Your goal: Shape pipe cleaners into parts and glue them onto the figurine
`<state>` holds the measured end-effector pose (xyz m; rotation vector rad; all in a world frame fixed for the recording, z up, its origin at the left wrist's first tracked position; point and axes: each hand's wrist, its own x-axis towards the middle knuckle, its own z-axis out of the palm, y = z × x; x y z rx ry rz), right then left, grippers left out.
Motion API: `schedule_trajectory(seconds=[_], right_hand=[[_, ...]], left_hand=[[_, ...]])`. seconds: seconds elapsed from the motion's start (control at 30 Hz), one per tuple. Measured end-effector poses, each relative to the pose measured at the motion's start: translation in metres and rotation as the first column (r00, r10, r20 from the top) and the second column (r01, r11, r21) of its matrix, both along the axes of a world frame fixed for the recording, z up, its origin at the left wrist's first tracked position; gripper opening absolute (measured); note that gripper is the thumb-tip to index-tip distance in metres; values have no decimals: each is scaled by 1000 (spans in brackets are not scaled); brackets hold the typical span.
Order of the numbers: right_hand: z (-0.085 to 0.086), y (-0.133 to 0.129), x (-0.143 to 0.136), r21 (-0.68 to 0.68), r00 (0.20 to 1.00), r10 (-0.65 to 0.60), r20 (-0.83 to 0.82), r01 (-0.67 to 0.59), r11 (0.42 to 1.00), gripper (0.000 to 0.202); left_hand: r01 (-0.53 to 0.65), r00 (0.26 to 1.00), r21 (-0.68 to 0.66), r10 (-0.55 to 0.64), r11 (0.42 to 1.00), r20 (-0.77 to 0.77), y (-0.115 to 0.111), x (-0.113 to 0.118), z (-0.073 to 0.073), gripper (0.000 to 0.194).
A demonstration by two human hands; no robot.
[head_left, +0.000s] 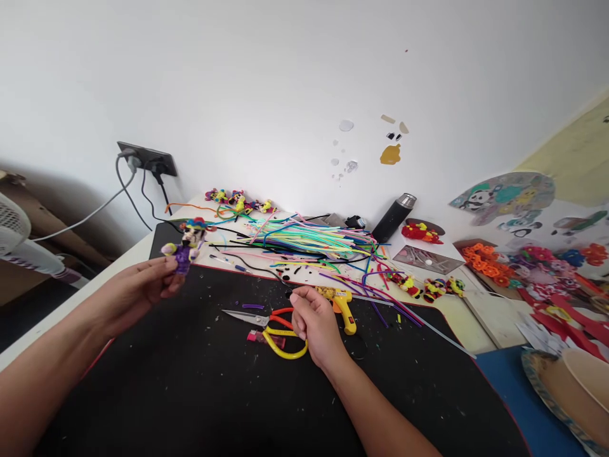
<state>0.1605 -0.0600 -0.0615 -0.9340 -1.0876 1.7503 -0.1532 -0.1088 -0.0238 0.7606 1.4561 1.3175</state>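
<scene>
A small purple figure with a red and blue hat is pinched upright in my left hand, above the left part of the black mat. My right hand is closed over the middle of the mat, its fingertips pressed together; anything between them is too small to make out. Beneath and beside it lie scissors with one yellow and one red handle. A yellow glue gun rests just right of that hand. Near the scissors are a red lighter and a short purple piece.
Behind the mat lies a pile of coloured pipe cleaners. Finished figures stand at the back and right. A black flask leans by a white box. At left are a fan and plugged-in cables.
</scene>
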Motion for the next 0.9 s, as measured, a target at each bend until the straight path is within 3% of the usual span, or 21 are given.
schedule_trajectory(seconds=[0.1,0.2,0.37,0.57,0.77,0.9], right_hand=[[6,2,-2,0,1000,23,3,-23,1000,28],[14,8,-7,8,999,53,5,-53,999,27],[26,26,-23,45,996,79,-31,-78,996,25],[27,46,-38,44,994,22,-107,-17,999,27],[6,49,-28,22,997,12,-81,-10,1000,28],[1,46,-25,12,996,36,-85,-35,999,28]], left_hand=[[-12,987,68,1,998,163,8,21,5,39],[44,982,130,-67,991,177,22,42,9,44],[132,985,235,-154,963,76,62,66,14,36],[202,970,288,-152,936,-189,100,82,17,35],[257,918,213,-169,943,-359,98,88,2,34],[231,937,213,-158,949,-310,92,93,-4,35]])
